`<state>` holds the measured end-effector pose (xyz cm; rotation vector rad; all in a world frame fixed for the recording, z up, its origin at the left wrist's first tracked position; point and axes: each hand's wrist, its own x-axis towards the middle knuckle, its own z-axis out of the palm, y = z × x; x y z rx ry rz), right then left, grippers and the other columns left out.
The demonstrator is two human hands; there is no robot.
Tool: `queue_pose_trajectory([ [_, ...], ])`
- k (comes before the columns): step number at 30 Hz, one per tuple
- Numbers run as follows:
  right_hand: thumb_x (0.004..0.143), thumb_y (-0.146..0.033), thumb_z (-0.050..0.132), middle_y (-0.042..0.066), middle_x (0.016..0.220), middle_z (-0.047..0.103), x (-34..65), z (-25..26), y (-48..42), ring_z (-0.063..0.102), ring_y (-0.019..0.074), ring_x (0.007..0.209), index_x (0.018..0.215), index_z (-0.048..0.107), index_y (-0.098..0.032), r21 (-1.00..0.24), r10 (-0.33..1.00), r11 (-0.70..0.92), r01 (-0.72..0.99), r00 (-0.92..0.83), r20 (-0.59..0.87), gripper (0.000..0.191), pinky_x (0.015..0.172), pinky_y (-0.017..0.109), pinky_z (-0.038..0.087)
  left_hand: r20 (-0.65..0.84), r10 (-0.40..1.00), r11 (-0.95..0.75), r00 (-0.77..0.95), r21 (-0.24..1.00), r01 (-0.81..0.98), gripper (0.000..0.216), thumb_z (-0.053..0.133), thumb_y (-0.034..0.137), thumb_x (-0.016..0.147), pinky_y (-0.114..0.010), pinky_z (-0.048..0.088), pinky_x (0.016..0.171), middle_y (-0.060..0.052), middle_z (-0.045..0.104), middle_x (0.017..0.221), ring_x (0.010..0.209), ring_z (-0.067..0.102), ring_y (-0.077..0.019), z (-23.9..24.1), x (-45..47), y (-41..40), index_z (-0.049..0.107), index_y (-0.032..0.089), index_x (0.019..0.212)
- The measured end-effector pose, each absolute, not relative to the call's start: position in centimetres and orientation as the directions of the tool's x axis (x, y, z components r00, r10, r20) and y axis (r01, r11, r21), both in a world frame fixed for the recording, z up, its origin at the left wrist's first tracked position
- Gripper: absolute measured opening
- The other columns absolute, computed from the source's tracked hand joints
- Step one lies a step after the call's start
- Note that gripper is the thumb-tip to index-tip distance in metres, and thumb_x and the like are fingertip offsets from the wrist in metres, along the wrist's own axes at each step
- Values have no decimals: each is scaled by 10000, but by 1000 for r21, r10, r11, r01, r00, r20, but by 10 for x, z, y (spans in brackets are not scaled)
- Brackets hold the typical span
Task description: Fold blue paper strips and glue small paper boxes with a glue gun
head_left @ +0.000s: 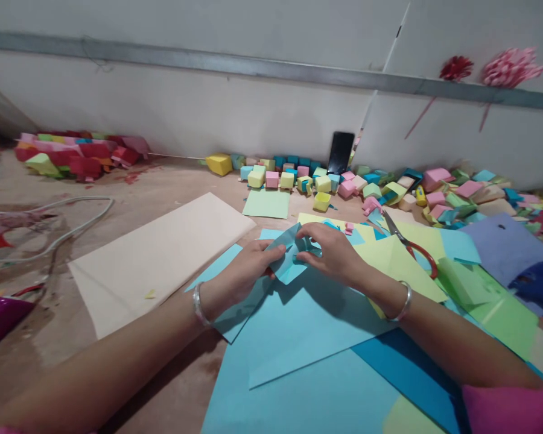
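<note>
A small piece of folded light-blue paper (286, 263) is held between my two hands, creased and partly bent up. My left hand (248, 268) pinches its left side, thumb on top and fingers beneath. My right hand (328, 250) curls at its right edge, thumb and index finger on a raised flap; the other fingers are partly hidden. Under both hands lie large light-blue sheets (308, 337) that overlap one another. A cream sheet (163, 259) rests to the left of my left hand.
Red-handled scissors (409, 244) lie on yellow and green papers at right. Many small folded paper boxes (287, 179) line the wall, with a phone (341, 152) leaning there. A red paper pile (84, 158) sits at far left, near a white cable (79, 229).
</note>
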<state>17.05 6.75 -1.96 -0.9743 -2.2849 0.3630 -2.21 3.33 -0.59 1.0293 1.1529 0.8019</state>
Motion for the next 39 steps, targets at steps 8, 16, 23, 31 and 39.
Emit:
queue_pose_trajectory([
  [8, 768, -185, 726, 96, 1045, 668, 171, -18, 66, 620, 226, 974, 971, 592, -192, -451, 736, 677, 582, -529, 422, 243, 837, 353, 481, -389, 882, 437, 265, 886, -155, 249, 691, 353, 783, -204, 347, 433, 38, 492, 578, 474, 433, -70, -15, -22, 37, 548, 172, 689],
  [16, 868, -179, 566, 137, 1043, 603, 168, -10, 57, 538, 254, 997, 855, 695, -166, -297, 705, 672, 679, -462, 539, 130, 853, 391, 448, -319, 915, 357, 249, 926, -124, 192, 676, 353, 770, -218, 401, 517, 29, 562, 674, 568, 508, -102, -13, -21, 35, 587, 186, 801],
  [23, 936, -156, 476, 67, 785, 682, 165, -11, 54, 562, 194, 784, 879, 715, -171, -185, 687, 704, 686, -591, 423, 246, 721, 322, 384, -300, 939, 306, 168, 952, -12, 229, 648, 383, 775, -224, 362, 519, 30, 520, 640, 563, 453, -104, -9, -20, 31, 553, 182, 722],
  [31, 848, -189, 636, 49, 783, 686, 166, -13, 52, 565, 194, 753, 842, 657, -167, -114, 727, 661, 742, -595, 344, 31, 654, 310, 317, -308, 923, 327, 229, 944, -47, 230, 652, 371, 777, -236, 342, 513, 20, 524, 629, 551, 440, -108, -5, -16, 28, 554, 178, 699],
  [39, 904, -161, 539, 74, 757, 671, 163, -11, 50, 551, 196, 743, 784, 677, -155, -17, 723, 634, 773, -585, 368, 183, 650, 329, 276, -301, 928, 318, 220, 947, -45, 236, 629, 311, 790, -231, 321, 483, 35, 455, 600, 527, 393, -93, -8, -18, 31, 498, 183, 641],
])
